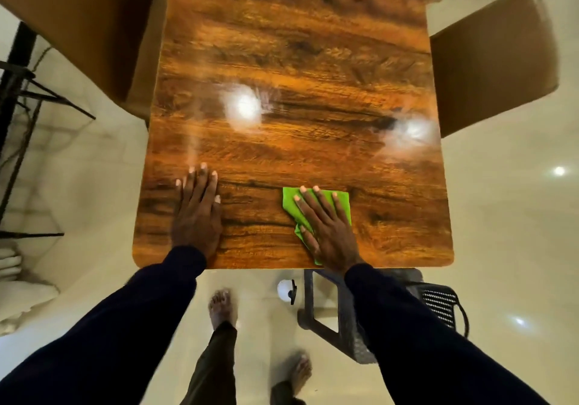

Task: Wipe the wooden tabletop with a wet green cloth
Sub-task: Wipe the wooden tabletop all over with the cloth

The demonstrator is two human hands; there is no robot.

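Cloth [342, 205] at near tabletop [282, 60] edge

Left grip [197, 213] flat, right grip [326, 229] flat, fingers [310, 204] splayed, seemingly pressing down

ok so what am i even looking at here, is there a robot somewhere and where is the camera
There is no robot here. A person wears one wide-angle camera on the head, looking down at their own two hands, which is why the edges bend. The left hand lies flat on the wooden tabletop. The right hand presses flat, fingers straight, on a green cloth close to the table's near edge; no fingers curl round it. Brown chairs stand at both sides. The bright spots look like light reflections. The person's bare feet show on the floor below.
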